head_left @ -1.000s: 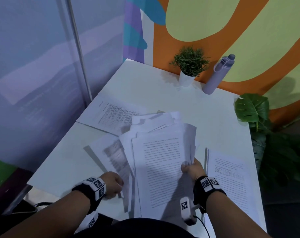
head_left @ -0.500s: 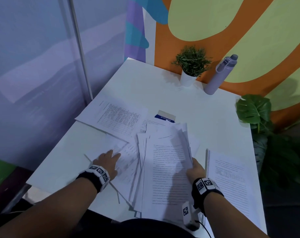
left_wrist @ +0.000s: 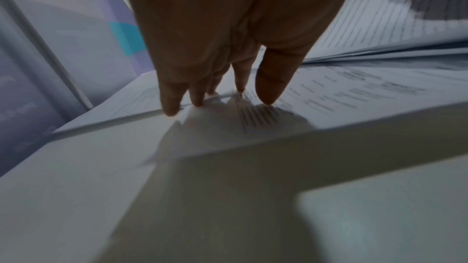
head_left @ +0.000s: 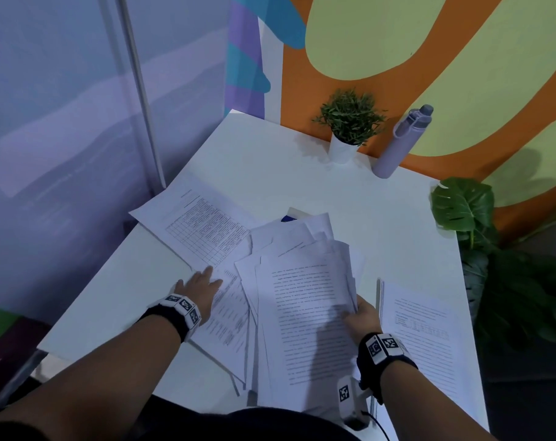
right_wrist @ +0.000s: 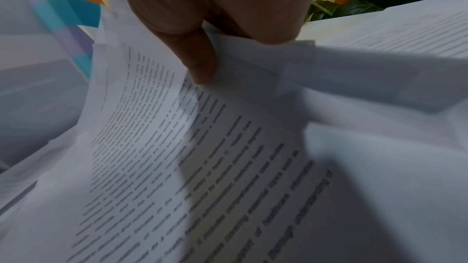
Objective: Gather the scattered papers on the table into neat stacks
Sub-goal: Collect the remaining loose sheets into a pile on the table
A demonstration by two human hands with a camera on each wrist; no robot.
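A fanned bundle of printed papers [head_left: 305, 300] lies in the middle of the white table [head_left: 270, 160]. My right hand [head_left: 357, 316] pinches its right edge, thumb on top [right_wrist: 200, 63]. My left hand [head_left: 200, 286] lies flat with straight fingers [left_wrist: 172, 105] on a loose printed sheet [head_left: 229, 316] at the left, fingertips touching the edge of a table-printed sheet [head_left: 203, 224]. A separate printed stack [head_left: 426, 332] lies at the right edge.
A small potted plant [head_left: 346, 128] and a lilac bottle [head_left: 400, 141] stand at the back against the painted wall. A blue-and-white card [head_left: 294, 215] peeks out behind the bundle. Large green leaves [head_left: 467, 208] reach in beyond the table's right edge.
My left hand has opened and slid forward across the loose sheet to the table-printed sheet's edge. The bundle in my right hand has shifted and now hides most of the blue card.
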